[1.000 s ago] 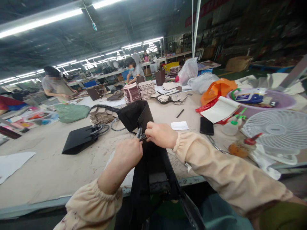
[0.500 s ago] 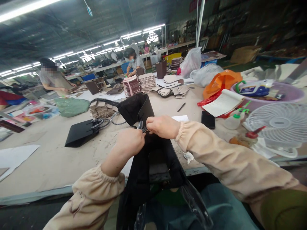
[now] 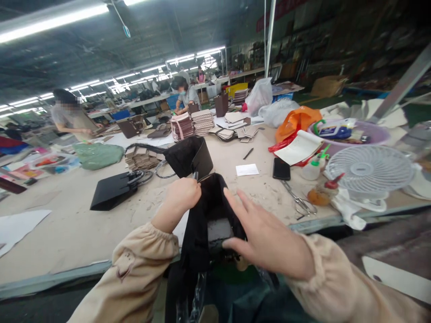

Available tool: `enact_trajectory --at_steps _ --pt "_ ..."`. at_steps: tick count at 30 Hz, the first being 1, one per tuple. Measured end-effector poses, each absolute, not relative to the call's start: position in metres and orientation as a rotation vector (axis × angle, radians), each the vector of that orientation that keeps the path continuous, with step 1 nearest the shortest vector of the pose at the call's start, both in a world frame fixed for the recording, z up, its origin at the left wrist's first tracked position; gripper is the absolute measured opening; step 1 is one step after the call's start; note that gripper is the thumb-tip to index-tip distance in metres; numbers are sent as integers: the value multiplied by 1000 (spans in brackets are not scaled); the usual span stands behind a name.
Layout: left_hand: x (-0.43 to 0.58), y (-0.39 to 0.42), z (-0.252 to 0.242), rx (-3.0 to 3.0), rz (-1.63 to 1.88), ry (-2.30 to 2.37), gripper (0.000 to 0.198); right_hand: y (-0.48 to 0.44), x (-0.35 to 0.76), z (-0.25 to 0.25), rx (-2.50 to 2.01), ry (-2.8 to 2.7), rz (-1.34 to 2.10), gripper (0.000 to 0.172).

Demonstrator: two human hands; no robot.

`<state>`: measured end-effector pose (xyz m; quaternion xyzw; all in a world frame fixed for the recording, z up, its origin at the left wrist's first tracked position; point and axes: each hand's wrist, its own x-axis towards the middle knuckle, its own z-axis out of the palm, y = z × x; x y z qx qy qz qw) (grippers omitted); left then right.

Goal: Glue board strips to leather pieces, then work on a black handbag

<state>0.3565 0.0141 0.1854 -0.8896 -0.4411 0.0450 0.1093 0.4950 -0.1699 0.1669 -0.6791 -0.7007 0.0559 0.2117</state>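
A black handbag [image 3: 197,237] lies toward me over the table's front edge, its mouth open and the dark inside showing. At its far end a black panel [image 3: 183,157] stands up. My left hand [image 3: 182,195] is closed in a fist at the bag's far left rim, gripping it there. A small shiny piece pokes up beside that fist; its kind is unclear. With fingers spread, my right hand [image 3: 266,229] is over the bag's right side, thumb above the opening. Plastic-wrapped handles [image 3: 198,296] hang at the near end.
Left of the bag lies another black handbag [image 3: 112,190]. To the right are a phone [image 3: 281,168], scissors [image 3: 299,199], a white card [image 3: 247,169], a glue bottle [image 3: 321,194] and a fan [image 3: 365,170]. Stacked brown pieces [image 3: 202,122] and two co-workers are farther back.
My right hand has left the far rim beside my left fist, moved nearer and right, and opened. My left hand stays at the rim. The view has shifted slightly.
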Motion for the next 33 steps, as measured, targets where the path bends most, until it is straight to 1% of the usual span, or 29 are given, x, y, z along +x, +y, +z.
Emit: enact_trajectory --at_steps 2,5,8,11,14,17,19,21,24,26,27,30,33 --pt "357 11 186 -2613 131 -1293 46 -190 480 150 -1997 -1866 123 92" --pt "355 8 189 -2614 141 -1282 46 -191 481 134 -2100 -1802 66 79" --pt "343 5 192 -2616 210 -1264 44 -170 507 134 -2172 -1766 -53 72" --pt "323 4 193 -2664 291 -1149 35 -145 534 136 -2210 -1684 -100 66" --pt "308 2 192 -2683 293 -1195 26 -128 538 126 -2090 -1563 -159 58" --pt "302 -1 190 -2655 331 -1279 21 -124 518 107 -1752 -1507 -259 48" --pt "303 -4 190 -2622 374 -1240 22 -123 500 89 -1517 -1608 -147 43" --pt "307 -8 190 -2564 376 -1241 26 -116 485 70 -1386 -1745 118 36" --pt "312 -12 189 -2478 273 -1425 32 -90 475 43 -1409 -1791 573 32" --pt "314 -14 187 -2469 76 -1575 29 -68 474 29 -1496 -1690 790 35" --pt "314 -14 186 -2483 -47 -1623 28 -59 474 23 -1536 -1624 855 36" --pt "313 -15 184 -2525 -347 -1636 35 -41 466 9 -1596 -1471 911 41" --pt "313 -16 186 -2517 -352 -1542 27 -37 450 3 -1591 -1389 946 43"
